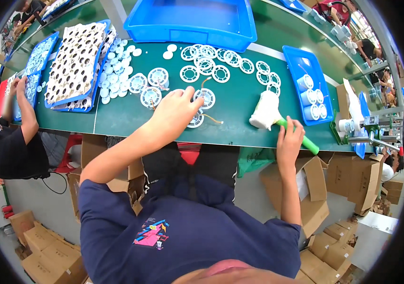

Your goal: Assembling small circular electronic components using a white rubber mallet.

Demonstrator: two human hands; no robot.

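Observation:
My right hand is closed round the green handle of a mallet, whose head is wrapped in white cloth. The mallet lies low over the table's near edge. My left hand reaches over the middle, its bent fingers at the edge of a white round part with a metallic centre and a wire. Another such part sits just nearer me, its wire trailing right. Beside my left hand are more of these round parts; the palm side of that hand is hidden.
White slotted rings lie beyond my hands, below a large blue bin. To the left are white discs and a stacked moulded tray. A blue tray holds white cylindrical parts at right, near a metal clamp fixture. A co-worker sits left.

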